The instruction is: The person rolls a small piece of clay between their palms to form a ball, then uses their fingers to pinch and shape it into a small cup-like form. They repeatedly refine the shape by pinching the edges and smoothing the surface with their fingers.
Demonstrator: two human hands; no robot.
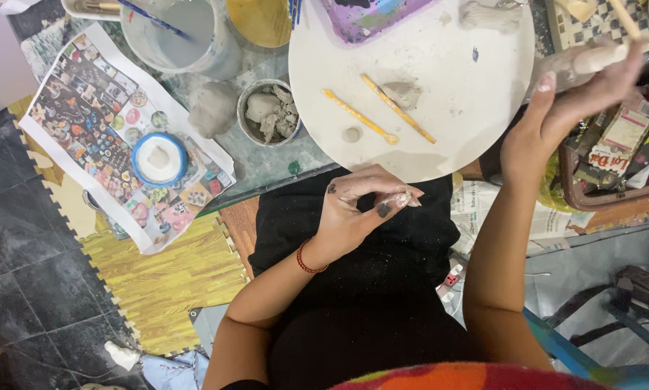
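Round white work board [440, 94] lies just beyond the left hand [353, 209], whose fingertips pinch a small grey clay bit [399, 199]; the right hand [570, 101], beside it, grips a clay-smeared wooden stick [591, 59].

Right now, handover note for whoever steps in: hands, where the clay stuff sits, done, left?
Left hand: pinching a small clay bit at its fingertips, over the lap.
Right hand: raised at the board's right edge, gripping a clay-smeared stick tool.
Round white board: two yellow modelling tools, one clay lump, one small clay ball.
Clay scraps in a small bowl left of the board.
Done: small pieces formed. Left: nothing assembled yet.
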